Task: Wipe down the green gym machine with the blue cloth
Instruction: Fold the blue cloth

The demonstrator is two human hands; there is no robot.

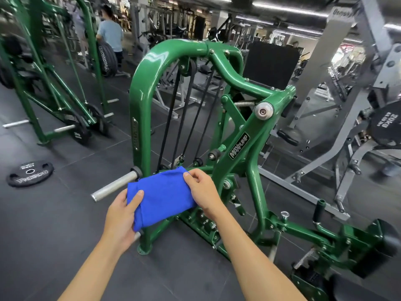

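The green gym machine [143,88] stands in front of me, a curved tube frame with black cables and a "MAXPUMP" label. I hold a folded blue cloth [162,195] in the air before its lower frame, apart from the metal. My left hand [121,216] grips the cloth's near left end, thumb on top. My right hand [200,190] pinches the far right edge with curled fingers. The cloth hides part of the machine's base behind it.
A silver weight peg [112,187] sticks out left of the cloth. A black weight plate [29,173] lies on the dark floor at left. Another green rack [65,101] stands at left, grey machines [338,118] at right. A person [110,35] stands far back.
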